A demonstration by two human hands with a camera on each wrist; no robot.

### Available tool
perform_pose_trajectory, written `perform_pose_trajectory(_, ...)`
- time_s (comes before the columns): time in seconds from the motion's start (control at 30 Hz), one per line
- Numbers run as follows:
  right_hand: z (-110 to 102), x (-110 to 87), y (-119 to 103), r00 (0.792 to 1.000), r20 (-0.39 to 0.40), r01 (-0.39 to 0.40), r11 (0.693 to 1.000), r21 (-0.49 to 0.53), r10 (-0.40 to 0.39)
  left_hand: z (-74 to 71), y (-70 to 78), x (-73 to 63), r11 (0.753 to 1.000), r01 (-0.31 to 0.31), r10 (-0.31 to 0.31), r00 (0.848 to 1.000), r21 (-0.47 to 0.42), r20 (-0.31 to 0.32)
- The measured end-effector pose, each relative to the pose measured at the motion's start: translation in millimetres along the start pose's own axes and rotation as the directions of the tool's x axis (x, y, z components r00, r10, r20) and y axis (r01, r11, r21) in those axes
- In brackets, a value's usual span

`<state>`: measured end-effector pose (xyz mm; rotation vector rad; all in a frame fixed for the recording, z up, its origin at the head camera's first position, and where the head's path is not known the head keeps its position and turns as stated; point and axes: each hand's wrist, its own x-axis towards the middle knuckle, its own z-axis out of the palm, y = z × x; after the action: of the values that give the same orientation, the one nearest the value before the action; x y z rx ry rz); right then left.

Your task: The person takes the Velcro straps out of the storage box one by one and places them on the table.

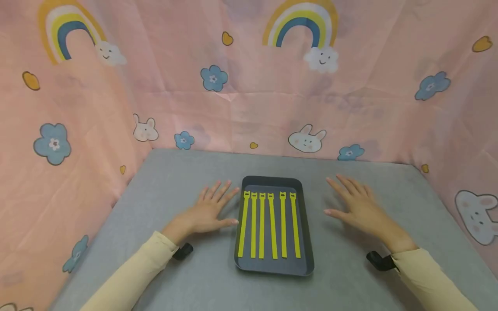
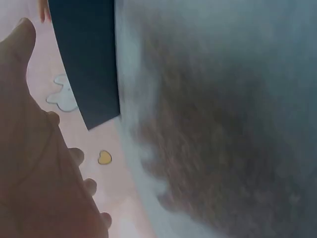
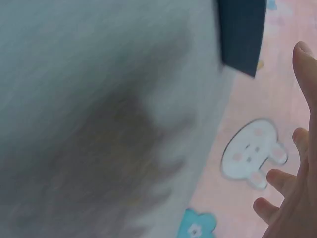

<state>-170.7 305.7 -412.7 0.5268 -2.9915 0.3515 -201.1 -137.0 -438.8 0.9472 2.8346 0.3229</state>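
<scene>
A dark grey rectangular tray (image 1: 274, 268) lies on the grey table. In it, several yellow cable straps (image 1: 273, 229) are laid lengthwise in a row, their slotted heads at the far end. My left hand (image 1: 206, 212) is spread just left of the tray, thumb tip close to its edge. To the right, my right hand (image 1: 359, 209) hovers with fingers spread, farther from the tray. Neither hand holds anything. The tray's outer wall (image 2: 89, 59) shows beside my left thumb in the left wrist view. In the right wrist view a tray corner (image 3: 241, 37) appears; the straps are hidden there.
Grey cloth-like surface covers the table (image 1: 186, 177). A pink curtain (image 1: 249, 112) printed with rainbows, rabbits and flowers hangs behind it and along both sides. Black wrist mounts (image 1: 183, 252) stick out at both sleeves.
</scene>
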Motion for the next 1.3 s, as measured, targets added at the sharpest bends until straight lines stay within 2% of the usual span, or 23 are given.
perform_pose_trajectory(0.27, -3.2, 29.1, -28.7, 1.0, 0.016, 0.013, 0.999, 0.043, -0.014, 1.3, 16.6, -10.5, 1.0, -0.007, 0.008, 0.999, -0.024, 0.032)
perform_pose_trajectory(0.57, -7.9, 56.8, -71.5, 0.999, 0.034, -0.015, 0.98, 0.199, 0.008, 5.9, 28.3, -19.2, 1.0, 0.004, -0.003, 0.998, -0.018, 0.058)
perform_pose_trajectory(0.7, -3.9, 65.9, -88.0, 0.999, 0.035, 0.007, 0.964, 0.266, -0.016, 8.6, 29.8, -22.1, 1.0, 0.015, -0.014, 0.999, -0.014, 0.046)
perform_pose_trajectory(0.9, 5.0, 80.4, -106.6, 0.999, 0.027, 0.033, 0.935, 0.353, -0.046, 7.6, 34.3, -24.9, 0.998, 0.047, -0.045, 0.997, -0.032, 0.068)
perform_pose_trajectory(1.07, 13.9, 90.9, -114.7, 0.999, 0.012, 0.025, 0.893, 0.449, -0.034, 5.0, 37.4, -25.4, 0.994, 0.091, -0.085, 0.991, -0.053, 0.101)
perform_pose_trajectory(1.3, 25.2, 102.5, -121.7, 0.999, 0.021, 0.013, 0.849, 0.528, -0.028, 5.2, 38.4, -23.7, 0.993, 0.104, -0.097, 0.988, -0.059, 0.12)
